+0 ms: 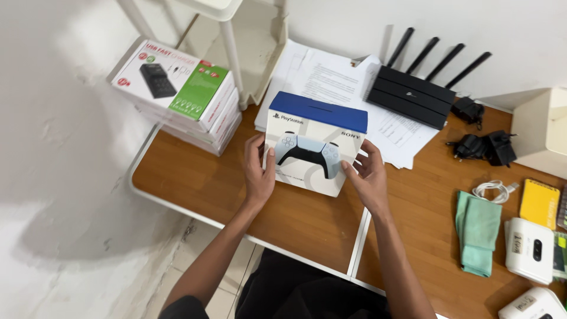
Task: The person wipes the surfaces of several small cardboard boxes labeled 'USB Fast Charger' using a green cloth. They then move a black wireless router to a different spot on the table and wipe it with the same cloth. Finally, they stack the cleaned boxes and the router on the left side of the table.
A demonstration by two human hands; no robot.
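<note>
A white box with a blue top (313,142), printed with a picture of a game controller, stands on the wooden table (195,177). My left hand (258,171) grips its left side, thumb on the front face. My right hand (367,174) holds its right side, fingers curled on the front edge. The box is tilted slightly towards me.
A stack of white and green boxes (177,88) sits at the left. Papers (336,77) and a black router with antennas (413,91) lie behind. Black adapters (484,147), a green cloth (477,230), a yellow box (538,202) and white devices (529,248) are to the right.
</note>
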